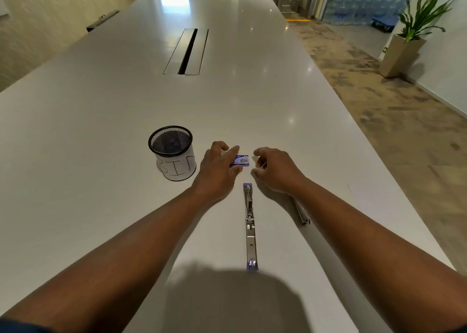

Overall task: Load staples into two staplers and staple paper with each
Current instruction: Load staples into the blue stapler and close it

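Mesh bin [171, 153] beside left hand [217, 165] pinching staple box [240, 160] | right hand [274, 169] curled (contents unclear) | stapler [250, 221] near

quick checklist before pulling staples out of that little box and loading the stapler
1. Staple box held by left hand: ok, fingers pinch it.
2. Right hand free for the staples: cannot tell, it is curled beside the box and something pale may lie between its fingers.
3. Box open: cannot tell.
4. Open stapler laid flat with its channel exposed: ok.
5. Second stapler ready: cannot tell, the right forearm partly hides it.
6. Mesh bin out of the way: ok, it stands left of the hands.
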The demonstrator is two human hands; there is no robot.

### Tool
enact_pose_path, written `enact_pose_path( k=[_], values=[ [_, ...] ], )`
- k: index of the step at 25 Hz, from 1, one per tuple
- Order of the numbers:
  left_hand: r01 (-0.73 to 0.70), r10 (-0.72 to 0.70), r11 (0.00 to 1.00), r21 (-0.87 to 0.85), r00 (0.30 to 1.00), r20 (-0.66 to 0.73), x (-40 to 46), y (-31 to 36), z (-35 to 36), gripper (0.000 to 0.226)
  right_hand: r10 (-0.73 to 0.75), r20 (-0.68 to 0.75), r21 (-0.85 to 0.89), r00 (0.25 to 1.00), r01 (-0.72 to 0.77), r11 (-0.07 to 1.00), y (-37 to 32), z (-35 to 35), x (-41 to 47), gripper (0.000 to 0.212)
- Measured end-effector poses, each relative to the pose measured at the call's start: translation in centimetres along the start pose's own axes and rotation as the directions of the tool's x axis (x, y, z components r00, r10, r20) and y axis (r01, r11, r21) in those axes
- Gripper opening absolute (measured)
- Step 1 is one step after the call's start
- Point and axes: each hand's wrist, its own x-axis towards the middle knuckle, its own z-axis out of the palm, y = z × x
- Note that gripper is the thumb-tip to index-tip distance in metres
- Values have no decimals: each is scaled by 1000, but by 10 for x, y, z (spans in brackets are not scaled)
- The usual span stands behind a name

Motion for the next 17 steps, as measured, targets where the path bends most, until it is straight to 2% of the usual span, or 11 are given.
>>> enact_pose_path(
  k=[5,9,12,17],
  values=[
    [-89,84,990,-109,995,-50,10,0,5,20,-12,115,114,993,-1,993,10,-2,21,55],
    [-93,90,986,-136,996,-29,10,-2,4,19,-55,110,73,992,47,996,8,0,30,38],
    [-90,88,989,-120,996,-17,10,-4,3,19,-34,72,91,997,27,996,10,2,33,25],
    [-74,70,993,-94,996,-47,7,-5,7,21,4,71,112,997,-12,994,18,1,32,25]
  ],
)
